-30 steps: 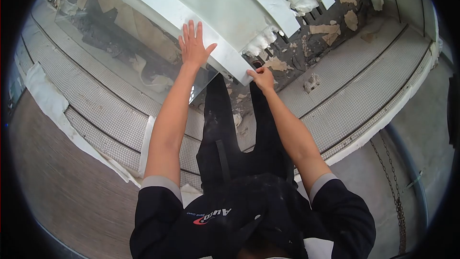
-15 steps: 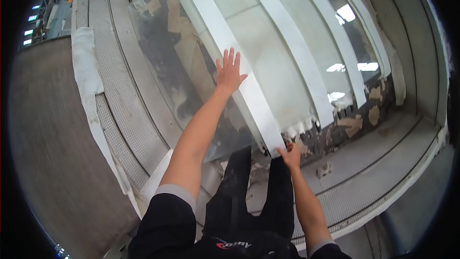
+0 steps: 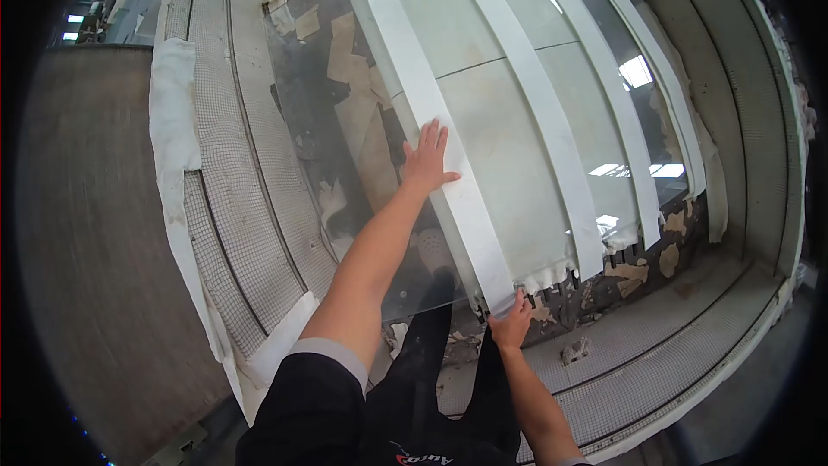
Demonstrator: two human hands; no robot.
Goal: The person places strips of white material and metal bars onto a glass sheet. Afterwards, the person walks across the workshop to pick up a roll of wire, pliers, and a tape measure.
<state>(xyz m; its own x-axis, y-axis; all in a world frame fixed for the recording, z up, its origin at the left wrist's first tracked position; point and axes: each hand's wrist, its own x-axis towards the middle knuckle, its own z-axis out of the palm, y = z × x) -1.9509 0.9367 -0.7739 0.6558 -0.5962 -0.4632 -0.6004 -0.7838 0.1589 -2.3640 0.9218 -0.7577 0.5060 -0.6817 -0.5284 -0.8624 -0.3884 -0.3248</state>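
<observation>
My left hand [image 3: 427, 160] lies flat with its fingers spread on the nearest white strip [image 3: 470, 198], a long flat band over a pale panel. At the near end of that same strip, my right hand [image 3: 511, 323] pinches its corner between thumb and fingers; the fingertips are partly hidden. Beneath the strips is a large pale panel [image 3: 509, 138] with a seam across it. A clear glass sheet [image 3: 392, 280] sticks out past the panel on the left, and a shoe shows through it.
More white strips [image 3: 539, 95] run parallel to the right. Ragged white fibre [image 3: 552, 276] and dark rods edge the panel's near side. Torn tan scraps [image 3: 630, 276] lie below. Wire-mesh walls [image 3: 246, 147] surround everything, with a brown panel [image 3: 95, 233] outside on the left.
The view has shifted, so the strips sit lower in it. My left hand stays flat on the same strip, and my right hand remains at its near end.
</observation>
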